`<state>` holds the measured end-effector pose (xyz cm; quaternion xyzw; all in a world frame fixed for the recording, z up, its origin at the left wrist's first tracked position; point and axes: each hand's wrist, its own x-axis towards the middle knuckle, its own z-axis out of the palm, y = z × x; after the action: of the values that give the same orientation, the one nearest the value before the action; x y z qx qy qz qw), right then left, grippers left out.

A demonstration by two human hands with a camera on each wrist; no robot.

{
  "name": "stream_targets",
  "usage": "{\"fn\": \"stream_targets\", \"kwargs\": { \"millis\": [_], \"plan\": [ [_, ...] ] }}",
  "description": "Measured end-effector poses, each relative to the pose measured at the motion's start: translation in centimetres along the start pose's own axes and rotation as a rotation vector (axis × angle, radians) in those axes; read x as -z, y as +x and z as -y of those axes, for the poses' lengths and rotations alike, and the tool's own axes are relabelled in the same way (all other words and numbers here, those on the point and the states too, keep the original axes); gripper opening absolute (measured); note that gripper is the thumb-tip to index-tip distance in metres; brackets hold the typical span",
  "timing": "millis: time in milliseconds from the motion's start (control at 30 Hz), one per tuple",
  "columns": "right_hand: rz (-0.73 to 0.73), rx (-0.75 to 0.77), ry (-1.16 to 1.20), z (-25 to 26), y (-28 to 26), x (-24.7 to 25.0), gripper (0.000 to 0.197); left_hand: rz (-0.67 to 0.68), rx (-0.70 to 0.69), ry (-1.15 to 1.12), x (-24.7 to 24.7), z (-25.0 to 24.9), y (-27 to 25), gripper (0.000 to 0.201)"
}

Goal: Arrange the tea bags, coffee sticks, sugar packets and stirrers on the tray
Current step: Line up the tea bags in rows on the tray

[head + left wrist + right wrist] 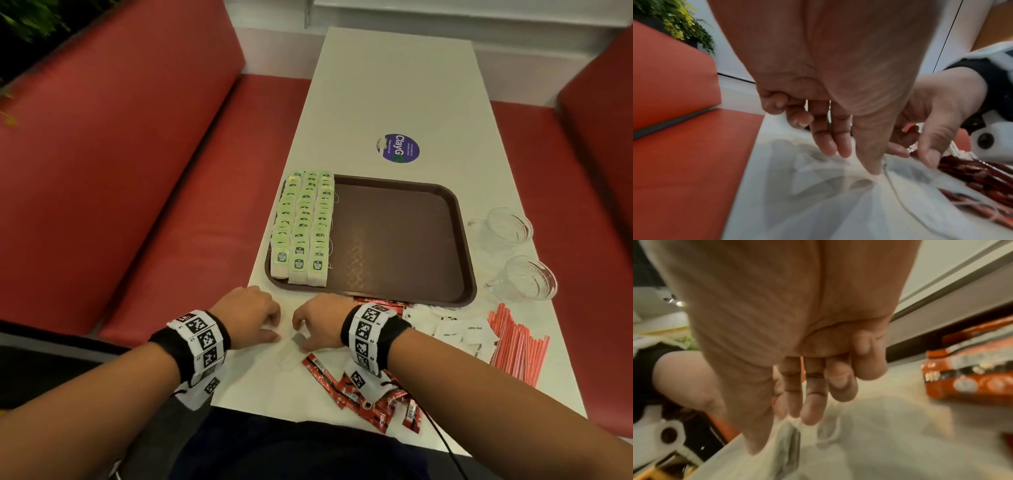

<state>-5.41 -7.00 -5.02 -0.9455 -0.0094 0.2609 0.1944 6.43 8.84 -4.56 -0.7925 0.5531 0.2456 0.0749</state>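
The brown tray (404, 240) holds three neat rows of green-tagged tea bags (301, 226) along its left side. Just in front of it, both hands meet over one loose white tea bag (287, 354) on the white table. My left hand (274, 329) presses its straight thumb on the bag (838, 186), where the string starts. My right hand (303, 337) has thumb and fingers lowered either side of the bag's raised edge (789, 434), seemingly pinching it. Red coffee sticks (342, 383) lie under my right wrist, with white sugar packets (455, 329) and red stirrers (517, 342) to the right.
Two clear glass cups (507, 226) (527, 277) stand right of the tray near the table's edge. A purple round sticker (397, 148) lies beyond the tray. Red bench seats (137, 171) flank the narrow table on both sides.
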Motion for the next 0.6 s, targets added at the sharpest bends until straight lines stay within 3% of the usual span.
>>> {"fn": "stream_targets", "kwargs": {
  "millis": [233, 367, 500, 600],
  "plan": [
    [0.061, 0.005, -0.058, 1.1, 1.4, 0.0, 0.008, -0.023, -0.012, -0.112, -0.7, 0.8, -1.9, 0.034],
    [-0.022, 0.002, 0.176, 0.1, 0.8, 1.6, 0.016, -0.174, -0.053, -0.262, 0.0, 0.4, -2.2, 0.037],
    [-0.109, -0.015, 0.428, -0.9, -0.4, 3.3, 0.012, -0.297, -0.139, -0.353, 0.5, -0.1, -1.6, 0.041],
    [-0.136, -0.014, 0.537, -1.7, -0.8, 3.7, 0.012, -0.435, -0.235, -0.413, 1.0, -0.7, -0.6, 0.02]
  ]
}}
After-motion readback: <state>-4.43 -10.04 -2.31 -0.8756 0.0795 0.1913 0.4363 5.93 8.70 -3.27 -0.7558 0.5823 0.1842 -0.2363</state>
